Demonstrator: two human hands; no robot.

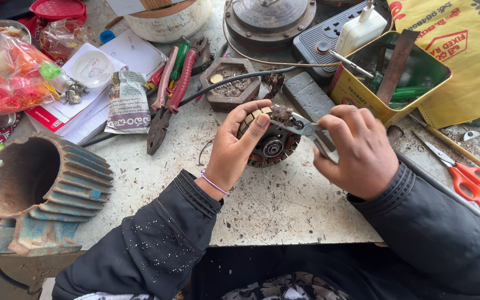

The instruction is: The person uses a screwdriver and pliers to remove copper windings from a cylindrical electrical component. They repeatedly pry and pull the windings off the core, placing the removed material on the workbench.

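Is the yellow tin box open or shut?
Open. The yellow tin box has no lid on top, and a flat metal strip sticks out of it.

I wore a black jacket with long sleeves reaching both wrists. The left sleeve was speckled with tiny pale flecks and ended in a ribbed, gathered cuff; the right sleeve had the same ribbed cuff. A thin lilac band circled the wrist of my left hand [234,149]. My right hand [358,151] was bare, with no rings.
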